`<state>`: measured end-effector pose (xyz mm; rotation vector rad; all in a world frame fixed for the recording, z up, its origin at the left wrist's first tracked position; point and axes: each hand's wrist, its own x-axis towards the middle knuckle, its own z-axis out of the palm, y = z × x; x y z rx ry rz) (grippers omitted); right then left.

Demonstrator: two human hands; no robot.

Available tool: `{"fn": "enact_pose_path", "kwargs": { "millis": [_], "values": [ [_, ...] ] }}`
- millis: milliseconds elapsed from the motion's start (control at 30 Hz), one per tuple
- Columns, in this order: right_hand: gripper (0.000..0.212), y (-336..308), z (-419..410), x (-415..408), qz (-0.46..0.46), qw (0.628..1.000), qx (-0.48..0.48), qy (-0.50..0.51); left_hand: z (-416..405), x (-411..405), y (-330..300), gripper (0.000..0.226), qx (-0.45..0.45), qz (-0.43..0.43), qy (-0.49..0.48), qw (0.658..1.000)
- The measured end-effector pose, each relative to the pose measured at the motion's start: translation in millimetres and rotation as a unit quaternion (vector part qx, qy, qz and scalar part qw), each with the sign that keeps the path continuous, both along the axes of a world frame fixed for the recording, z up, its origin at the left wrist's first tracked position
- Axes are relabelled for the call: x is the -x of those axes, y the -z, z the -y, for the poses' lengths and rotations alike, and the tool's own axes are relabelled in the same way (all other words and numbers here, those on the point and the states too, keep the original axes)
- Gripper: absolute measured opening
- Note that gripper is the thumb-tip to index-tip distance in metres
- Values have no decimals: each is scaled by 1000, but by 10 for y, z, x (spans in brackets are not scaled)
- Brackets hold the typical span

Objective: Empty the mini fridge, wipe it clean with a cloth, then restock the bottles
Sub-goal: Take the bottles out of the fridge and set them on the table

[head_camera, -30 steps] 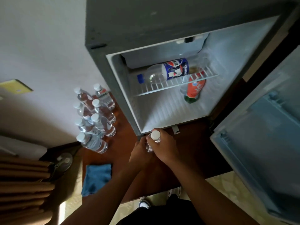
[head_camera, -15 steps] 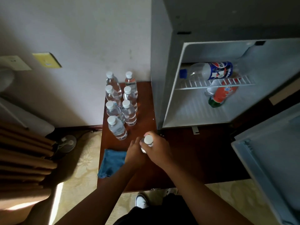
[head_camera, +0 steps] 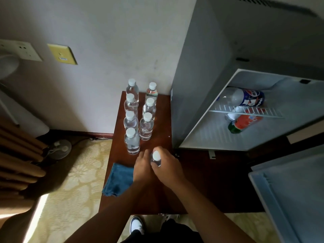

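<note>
A small water bottle [head_camera: 156, 159] with a white cap is held upright over the dark wooden bench [head_camera: 201, 181], near its front-left part, by both hands: the grip of the left hand [head_camera: 142, 166] is wrapped around the bottle's left side, and the grip of the right hand [head_camera: 168, 168] is curled around its right side, so that only the cap and a little of the clear shoulder can be seen between them. Whether the bottle's base touches the bench cannot be told, since it is hidden by the hands. Just behind the hands, seven water bottles [head_camera: 138, 118] are stood in two rows running toward the bench's back-left corner, four in the left row and three in the right. A folded blue cloth [head_camera: 118, 179] is laid at the bench's left edge, partly covered by the left wrist. The mini fridge [head_camera: 219, 71] is set on the right part of the bench, beside the bottle rows, with its door [head_camera: 291, 195] swung open at the right. On its wire shelf [head_camera: 245, 111] a Pepsi bottle [head_camera: 245, 99] is laid on its side, and below the shelf an orange-labelled soda bottle [head_camera: 244, 123] is seen lying tilted on the fridge floor. On the wall at the left, a white socket plate [head_camera: 19, 50] and a yellow plate [head_camera: 62, 54] are mounted.
</note>
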<state>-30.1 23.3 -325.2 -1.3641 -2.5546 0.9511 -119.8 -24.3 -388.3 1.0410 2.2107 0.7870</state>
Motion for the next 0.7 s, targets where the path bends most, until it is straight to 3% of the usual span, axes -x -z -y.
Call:
{"fn": "enact_pose_path", "kwargs": {
  "millis": [333, 567, 700],
  "values": [
    [34, -9, -219, 163, -9, 1000, 6, -1, -234, 154, 15, 50, 10, -20, 14, 1000],
    [37, 34, -281, 220, -34, 999, 23, 14, -279, 114, -41, 42, 34, 20, -20, 999],
    [40, 61, -301, 179, -34, 997, 55, 35, -178, 44, -7, 53, 57, 32, -36, 997]
  ]
}}
